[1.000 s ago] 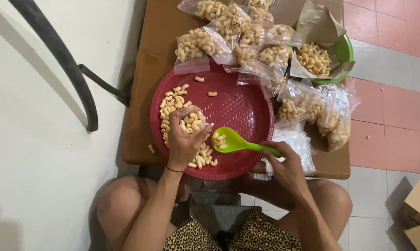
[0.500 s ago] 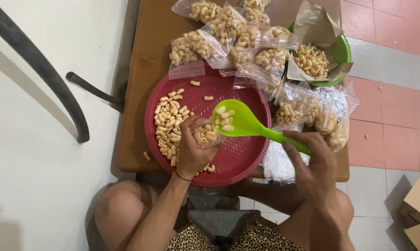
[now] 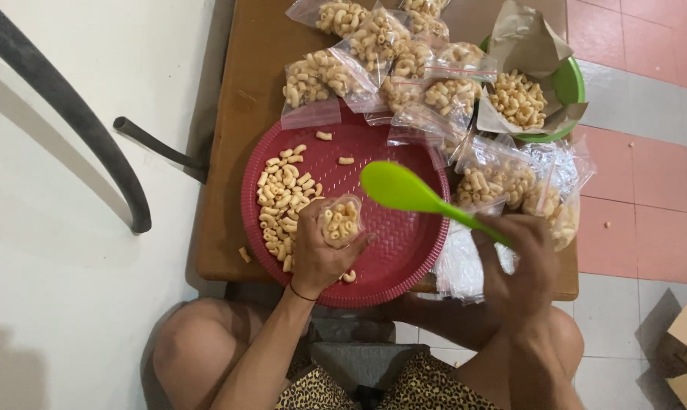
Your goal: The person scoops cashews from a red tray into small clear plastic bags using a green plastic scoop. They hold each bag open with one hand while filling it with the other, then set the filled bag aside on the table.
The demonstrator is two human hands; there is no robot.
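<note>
A round red woven tray lies on a small brown table, with loose beige curled snacks heaped on its left side. My left hand holds a small clear plastic bag partly filled with snacks over the tray. My right hand grips the handle of a green plastic spoon, whose bowl hovers empty just right of the bag's mouth.
Several filled clear snack bags lie at the table's far side and right edge. A green bowl lined with brown paper holds more snacks. A stack of empty bags sits by the tray. A black bar crosses the white floor at left.
The spoon scooped snacks off the tray, rose to the bag, and is now empty. My left hand lifted the bag, which now holds more snacks.
</note>
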